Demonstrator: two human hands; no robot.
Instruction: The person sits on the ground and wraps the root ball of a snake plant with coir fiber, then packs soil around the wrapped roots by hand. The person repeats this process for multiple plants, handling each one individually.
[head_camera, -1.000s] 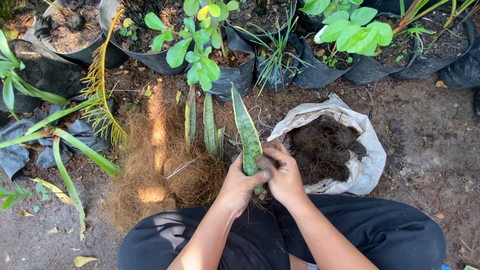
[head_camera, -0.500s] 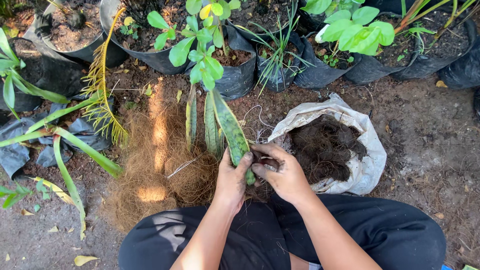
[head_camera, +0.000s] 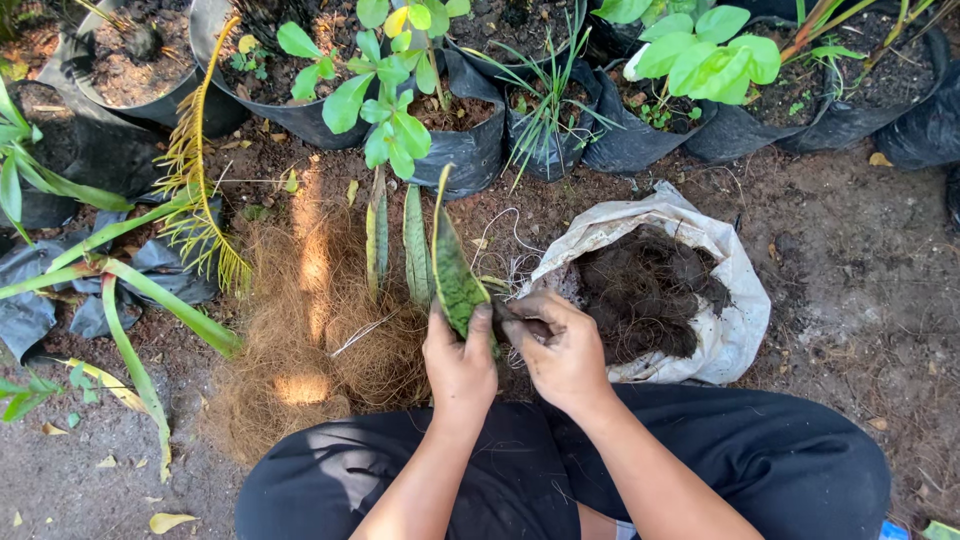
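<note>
My left hand (head_camera: 459, 360) grips the base of a mottled green snake-plant leaf (head_camera: 452, 268), which points up and away from me. My right hand (head_camera: 562, 345) is closed around the same leaf's lower end, just right of the left hand, fingers at the dark base. Two more upright snake-plant leaves (head_camera: 395, 245) lie on a mound of brown coconut fibre (head_camera: 320, 330) to the left. A white sack (head_camera: 740, 320) full of dark soil sits open right beside my right hand.
Black grow bags with green plants (head_camera: 400, 100) line the far side. A long-leaved plant (head_camera: 120, 290) and crumpled black plastic (head_camera: 30, 310) lie at the left. My legs in black trousers (head_camera: 760, 460) fill the near edge. Bare dirt ground lies to the right.
The leaf first tipped leftward toward the other leaves, then stood more upright again. Both hands shifted slightly left and kept hold of its base.
</note>
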